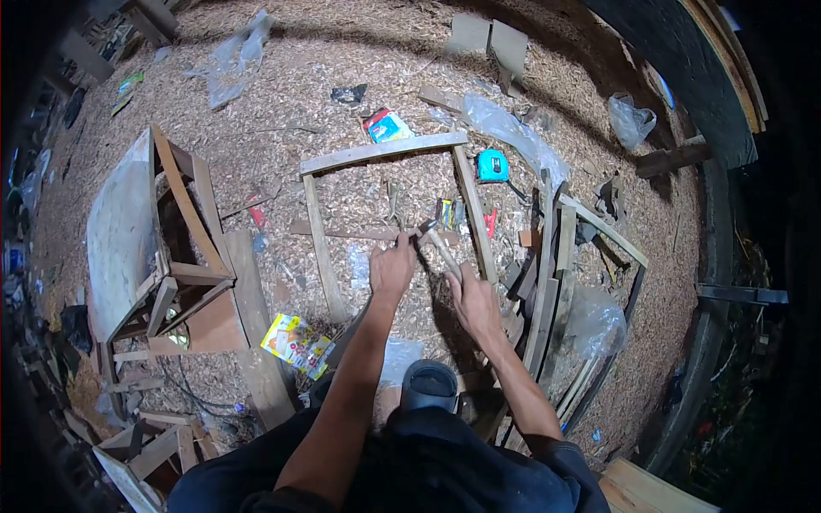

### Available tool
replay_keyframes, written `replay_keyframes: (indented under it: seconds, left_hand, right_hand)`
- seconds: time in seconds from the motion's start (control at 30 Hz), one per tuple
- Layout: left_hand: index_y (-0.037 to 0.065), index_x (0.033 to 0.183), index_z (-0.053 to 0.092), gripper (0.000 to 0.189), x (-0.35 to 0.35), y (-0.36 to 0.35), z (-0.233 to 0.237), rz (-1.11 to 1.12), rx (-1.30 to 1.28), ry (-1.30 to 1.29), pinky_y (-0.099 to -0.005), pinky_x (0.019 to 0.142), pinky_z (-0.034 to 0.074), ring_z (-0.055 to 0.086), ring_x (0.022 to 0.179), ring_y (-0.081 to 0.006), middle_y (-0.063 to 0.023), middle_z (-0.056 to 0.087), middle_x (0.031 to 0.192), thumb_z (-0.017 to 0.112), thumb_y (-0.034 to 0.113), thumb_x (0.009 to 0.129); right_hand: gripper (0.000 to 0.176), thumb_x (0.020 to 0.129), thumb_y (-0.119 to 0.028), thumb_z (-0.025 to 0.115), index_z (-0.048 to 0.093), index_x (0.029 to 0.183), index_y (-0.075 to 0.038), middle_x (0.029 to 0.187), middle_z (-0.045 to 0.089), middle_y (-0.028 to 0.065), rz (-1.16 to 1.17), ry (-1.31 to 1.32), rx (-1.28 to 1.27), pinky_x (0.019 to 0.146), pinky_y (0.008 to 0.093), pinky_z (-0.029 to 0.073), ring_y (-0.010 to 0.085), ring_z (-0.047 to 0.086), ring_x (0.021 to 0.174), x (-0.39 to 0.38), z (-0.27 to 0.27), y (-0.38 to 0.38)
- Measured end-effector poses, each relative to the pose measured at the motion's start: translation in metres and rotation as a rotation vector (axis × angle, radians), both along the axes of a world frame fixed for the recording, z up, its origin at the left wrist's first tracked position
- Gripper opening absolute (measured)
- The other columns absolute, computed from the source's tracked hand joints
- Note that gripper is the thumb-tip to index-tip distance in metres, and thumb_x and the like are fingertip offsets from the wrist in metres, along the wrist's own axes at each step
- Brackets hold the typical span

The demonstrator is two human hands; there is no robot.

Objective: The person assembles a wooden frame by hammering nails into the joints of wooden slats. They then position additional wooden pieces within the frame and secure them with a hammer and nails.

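Observation:
My right hand (475, 301) is wrapped round the pale handle of a hammer (444, 252). Its dark head points up and left, close beside the fingertips of my left hand (393, 270). Those left fingers are pinched together; whatever is between them is too small to make out. Under the hands lies a thin brown wooden strip (342, 230). Around them, on the ground, is a three-sided frame of pale wooden slats (382, 152). Just outside its upper right corner sits a turquoise tape measure (493, 166).
Wood shavings (291, 94) cover the ground. A wooden structure with a pale panel (122, 232) stands at left, beside a long plank (254, 342). Several slats (547, 282) lean at right. A yellow packet (296, 344) and clear plastic (513, 128) lie about.

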State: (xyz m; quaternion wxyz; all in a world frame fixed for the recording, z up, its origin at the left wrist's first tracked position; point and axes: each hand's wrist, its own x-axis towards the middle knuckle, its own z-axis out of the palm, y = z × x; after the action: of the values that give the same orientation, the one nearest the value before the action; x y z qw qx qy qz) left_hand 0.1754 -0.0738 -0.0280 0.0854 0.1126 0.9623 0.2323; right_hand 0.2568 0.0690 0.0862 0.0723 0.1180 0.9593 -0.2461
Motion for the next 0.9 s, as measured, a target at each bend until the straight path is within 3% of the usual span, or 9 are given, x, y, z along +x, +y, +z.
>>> replay_keyframes:
  seconds: [0.1,0.17,0.2,0.33,0.43,0.57,0.73,0.83,0.9]
  left_hand:
    - [0.006,0.105,0.051,0.027,0.0,0.002,-0.007,0.01,-0.009,-0.066,-0.0505,0.087,0.044,0.065,0.06,-0.037,-0.0184,0.065,0.062,0.038,0.029,0.1]
    - [0.007,0.108,0.051,0.028,0.0,0.001,-0.004,-0.009,-0.009,-0.091,-0.0518,0.085,0.045,0.065,0.061,-0.0369,-0.0185,0.065,0.062,0.036,0.03,0.1]
    - [0.006,0.107,0.051,0.027,0.0,0.001,0.0,-0.009,0.0,-0.065,-0.0509,0.083,0.045,0.064,0.06,-0.0375,-0.0188,0.064,0.061,0.037,0.029,0.101]
    - [0.005,0.107,0.05,0.026,0.001,-0.002,0.01,-0.004,0.019,-0.056,-0.0516,0.081,0.045,0.064,0.059,-0.0384,-0.0196,0.063,0.06,0.039,0.028,0.1]
    - [0.005,0.107,0.05,0.026,-0.003,0.002,0.004,0.0,0.026,-0.054,-0.0521,0.082,0.045,0.064,0.06,-0.0387,-0.0199,0.063,0.06,0.04,0.028,0.1]
    - [0.005,0.11,0.049,0.026,-0.002,0.0,0.006,0.016,0.029,-0.049,-0.0534,0.086,0.044,0.064,0.062,-0.0399,-0.0208,0.064,0.062,0.04,0.028,0.099]
    - [0.006,0.11,0.049,0.026,-0.005,0.0,0.007,0.003,0.007,-0.102,-0.0546,0.089,0.043,0.064,0.065,-0.0417,-0.0224,0.065,0.066,0.04,0.027,0.099]
    - [0.006,0.108,0.047,0.025,-0.002,0.0,0.008,0.005,0.022,-0.122,-0.0547,0.09,0.043,0.064,0.065,-0.0418,-0.0223,0.064,0.065,0.039,0.028,0.1]
    - [0.006,0.111,0.049,0.027,-0.008,0.001,0.016,-0.001,0.014,-0.169,-0.0544,0.089,0.043,0.065,0.066,-0.0413,-0.0218,0.064,0.065,0.039,0.029,0.1]
  right_hand:
    - [0.029,0.098,-0.032,0.053,0.05,0.098,-0.002,0.06,0.057,0.0282,-0.039,0.072,-0.131,0.053,0.0576,0.044,0.0509,0.058,0.061,0.001,0.012,-0.003]
    - [0.029,0.098,-0.03,0.054,0.052,0.1,-0.002,0.062,0.058,0.0286,-0.051,0.114,-0.12,0.053,0.0569,0.045,0.0506,0.059,0.062,0.005,-0.01,-0.002]
    - [0.029,0.098,-0.03,0.054,0.053,0.102,-0.001,0.063,0.059,0.0285,0.018,0.028,0.034,0.053,0.0565,0.046,0.0502,0.06,0.063,0.0,-0.011,0.0]
    - [0.027,0.098,-0.029,0.054,0.055,0.103,-0.002,0.063,0.059,0.0285,-0.05,-0.051,0.065,0.053,0.0567,0.047,0.0498,0.061,0.062,-0.011,0.021,0.006]
    - [0.026,0.098,-0.029,0.053,0.055,0.1,-0.003,0.064,0.06,0.029,-0.068,0.069,-0.092,0.053,0.0563,0.048,0.05,0.061,0.062,-0.009,0.041,-0.004]
    - [0.025,0.099,-0.028,0.052,0.052,0.098,-0.003,0.064,0.06,0.029,-0.006,0.03,0.047,0.052,0.0567,0.046,0.0498,0.061,0.062,0.004,-0.034,0.011]
    - [0.028,0.099,-0.029,0.052,0.052,0.098,-0.001,0.064,0.059,0.0293,-0.086,0.096,-0.07,0.054,0.0575,0.045,0.0502,0.061,0.063,-0.006,0.035,-0.002]
    - [0.028,0.099,-0.03,0.052,0.053,0.098,-0.002,0.063,0.059,0.0289,-0.047,0.056,-0.099,0.055,0.0577,0.045,0.0501,0.06,0.063,0.004,-0.005,0.0]
    - [0.029,0.099,-0.03,0.053,0.052,0.098,-0.002,0.062,0.059,0.0285,0.065,0.077,0.081,0.054,0.0577,0.045,0.0495,0.06,0.061,0.004,-0.019,0.006]
